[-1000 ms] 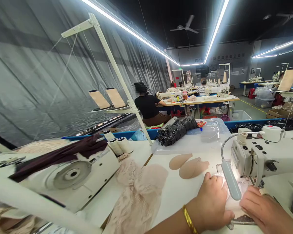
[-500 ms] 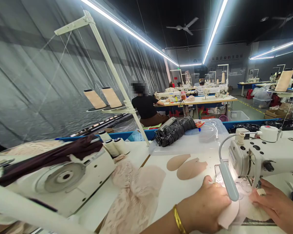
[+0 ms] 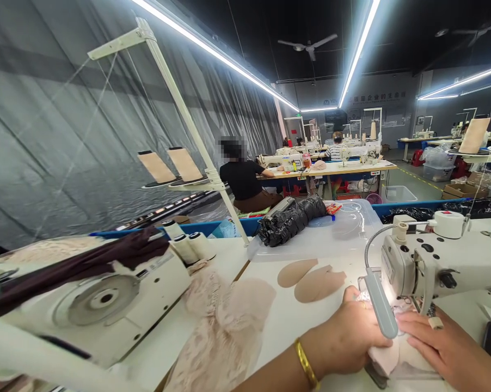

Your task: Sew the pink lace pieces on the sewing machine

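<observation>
A white sewing machine [image 3: 445, 264] stands at the right, its grey lamp [image 3: 381, 305] lighting the needle area. Pale pink fabric [image 3: 386, 359] lies under and in front of the machine head. My left hand [image 3: 345, 335], with a gold bangle at the wrist, grips the fabric's left side, partly behind the lamp. My right hand [image 3: 437, 337] rests on the fabric right of the lamp, fingers stretched out and pointing left. Two beige cut pieces [image 3: 319, 284] lie flat behind my left hand. Pink lace fabric [image 3: 225, 326] is spread to the left.
Another machine [image 3: 106, 299] with dark cloth [image 3: 86, 261] over it stands left. A thread stand [image 3: 180, 103] rises beside it. A black plastic bundle [image 3: 290, 220] lies on a clear plastic lid [image 3: 351, 228]. A person in black [image 3: 243, 179] sits ahead.
My right hand has moved left over the fabric, closer to the lamp. My left hand has shifted slightly, and the fabric between the hands is bunched differently.
</observation>
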Demonstrator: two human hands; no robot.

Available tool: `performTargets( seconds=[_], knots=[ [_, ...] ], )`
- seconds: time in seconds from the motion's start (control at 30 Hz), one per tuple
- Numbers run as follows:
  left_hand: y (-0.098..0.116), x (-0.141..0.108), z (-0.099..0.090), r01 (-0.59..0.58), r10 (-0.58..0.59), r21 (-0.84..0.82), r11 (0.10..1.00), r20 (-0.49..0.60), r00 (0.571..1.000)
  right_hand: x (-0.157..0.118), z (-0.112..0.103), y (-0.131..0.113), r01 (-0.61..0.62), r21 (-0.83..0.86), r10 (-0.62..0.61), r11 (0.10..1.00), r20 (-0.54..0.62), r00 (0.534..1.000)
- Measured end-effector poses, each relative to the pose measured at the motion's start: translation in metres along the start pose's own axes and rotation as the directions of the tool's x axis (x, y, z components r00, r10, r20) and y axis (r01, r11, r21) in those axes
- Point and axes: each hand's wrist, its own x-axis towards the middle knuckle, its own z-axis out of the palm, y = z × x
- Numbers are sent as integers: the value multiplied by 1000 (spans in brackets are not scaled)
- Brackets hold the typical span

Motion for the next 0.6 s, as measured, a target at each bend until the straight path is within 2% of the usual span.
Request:
performTargets(
  seconds=[0.17,0.27,0.6],
  knots=[
    [-6,5,-6,36,-34,-85,996,25,999,0,6,4,43,-166,-56,985,-72,996],
    [-9,6,-7,37,-33,-70,997,54,998,-4,10,9,39,-182,-55,982,-81,995],
    [-14,9,-2,19,-18,-31,999,40,999,-2,13,8,72,-261,-108,963,-125,986]
  ],
)
